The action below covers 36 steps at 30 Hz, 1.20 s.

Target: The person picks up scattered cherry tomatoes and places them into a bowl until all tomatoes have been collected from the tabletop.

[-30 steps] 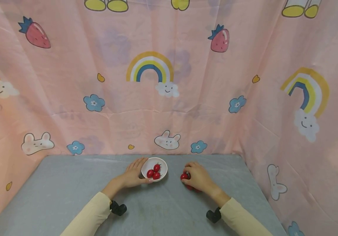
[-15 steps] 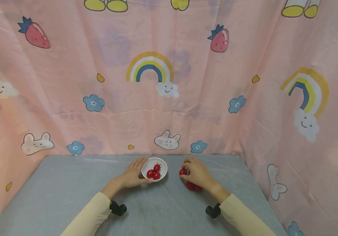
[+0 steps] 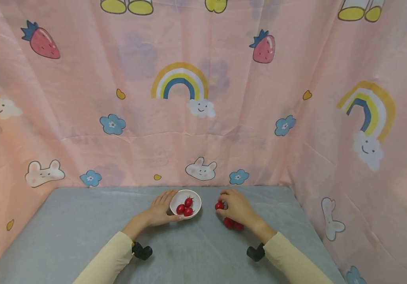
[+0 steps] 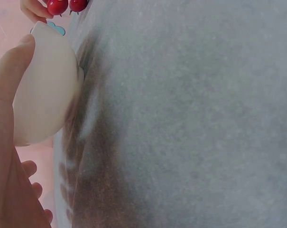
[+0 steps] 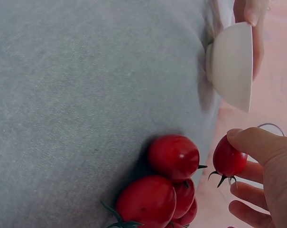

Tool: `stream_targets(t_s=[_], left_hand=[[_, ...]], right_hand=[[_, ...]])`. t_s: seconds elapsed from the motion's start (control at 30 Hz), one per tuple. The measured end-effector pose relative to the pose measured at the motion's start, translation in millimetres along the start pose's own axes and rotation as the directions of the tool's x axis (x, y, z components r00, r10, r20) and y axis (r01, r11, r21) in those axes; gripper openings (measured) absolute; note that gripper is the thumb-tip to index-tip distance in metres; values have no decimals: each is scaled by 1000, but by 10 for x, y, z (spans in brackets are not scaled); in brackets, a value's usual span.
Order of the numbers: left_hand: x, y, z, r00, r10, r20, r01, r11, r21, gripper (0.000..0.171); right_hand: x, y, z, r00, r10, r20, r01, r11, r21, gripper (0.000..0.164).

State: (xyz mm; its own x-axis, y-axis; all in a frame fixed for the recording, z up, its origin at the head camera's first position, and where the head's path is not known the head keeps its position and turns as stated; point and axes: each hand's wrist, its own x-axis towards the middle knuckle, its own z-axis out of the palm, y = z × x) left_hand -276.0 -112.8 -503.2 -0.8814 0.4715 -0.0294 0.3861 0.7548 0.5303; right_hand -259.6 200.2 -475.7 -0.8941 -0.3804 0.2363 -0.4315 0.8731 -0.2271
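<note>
My left hand grips the side of a small white bowl, its thumb at the near rim. Inside the bowl lie 3 red cherry tomatoes with green stems. To the right of it, my right hand pinches another cherry tomato between thumb and fingers, stem end pointing away from the thumb; the right wrist view has it raised clear of the cloth. Under that hand several more cherry tomatoes sit bunched together on the table, partly hidden by the hand in the head view.
A grey cloth covers the table. Behind it and at both sides hangs a pink curtain with printed rainbows, flowers and strawberries. Black wrist mounts show at both cuffs.
My right hand has lifted a cherry tomato off the bunch and moved slightly away and left with it, uncovering others beneath. My left hand and the bowl have stayed put.
</note>
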Motion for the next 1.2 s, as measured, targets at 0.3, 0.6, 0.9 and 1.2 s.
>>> stream_targets(t_s=[0.3,0.6,0.9,1.2], left_hand=[[7,-11,6,1000,2,5,-2,1000,-4,103],[11,-15,6,1000,9,2,-9,1000,-7,103],[8,-32,18,1000,4,3,-4,1000,-7,103],[10,-31,14,1000,9,4,-9,1000,-7,103]], right_hand=[[44,-14,-20,1000,24,7,-24,1000,11,33],[92,-46,-57,1000,23,3,-23,1000,-10,34],[142,-107,-119,1000,0,14,1,1000,-21,34],[237,-190,-167,999,-32,-2,32,999,-28,32]])
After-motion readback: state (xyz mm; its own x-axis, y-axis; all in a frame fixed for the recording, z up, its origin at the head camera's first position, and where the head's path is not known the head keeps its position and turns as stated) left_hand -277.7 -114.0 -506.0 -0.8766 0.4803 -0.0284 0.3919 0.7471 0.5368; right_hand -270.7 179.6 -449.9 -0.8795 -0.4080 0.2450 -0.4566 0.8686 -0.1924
